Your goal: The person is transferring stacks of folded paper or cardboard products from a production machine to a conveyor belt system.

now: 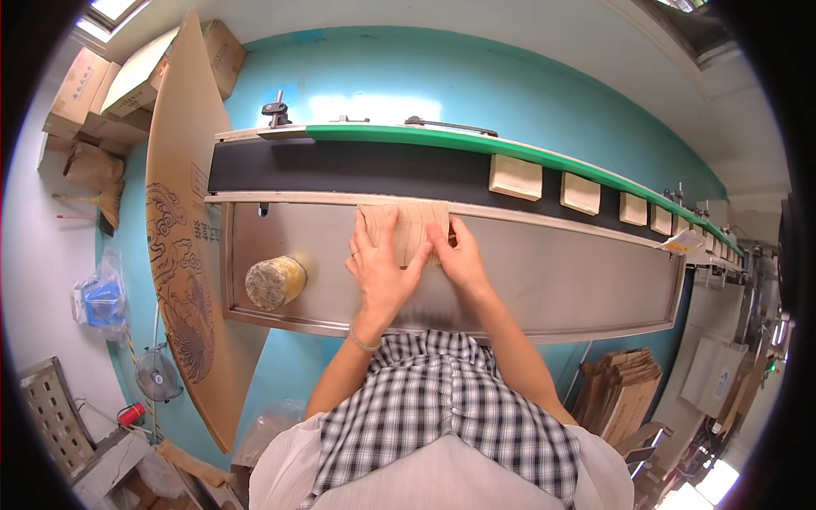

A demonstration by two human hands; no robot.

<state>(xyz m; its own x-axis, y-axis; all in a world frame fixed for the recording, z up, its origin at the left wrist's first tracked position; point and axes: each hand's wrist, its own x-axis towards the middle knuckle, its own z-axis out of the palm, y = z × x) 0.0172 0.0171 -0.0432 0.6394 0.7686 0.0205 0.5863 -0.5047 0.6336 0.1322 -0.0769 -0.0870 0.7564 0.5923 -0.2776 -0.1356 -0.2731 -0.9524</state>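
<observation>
A pale beige rectangular slab (414,223) with fine streaks lies between my two hands, at the far edge of the steel tray table; its exact kind I cannot make out. My left hand (379,262) is closed on its left side, fingers across the top and thumb toward the middle. On the right edge, my right hand (459,255) grips it with bent fingers and thumb. Just beyond runs a black conveyor belt (357,170), carrying several cream blocks (516,177) in a row toward the right.
The steel tray table (561,285) has a raised rim. On its left stands a yellowish cylinder (279,282) with a mottled grey top. A tall cardboard sheet (191,255) leans at the left. A green rail (408,136) borders the belt. Flattened cartons (616,391) stand at lower right.
</observation>
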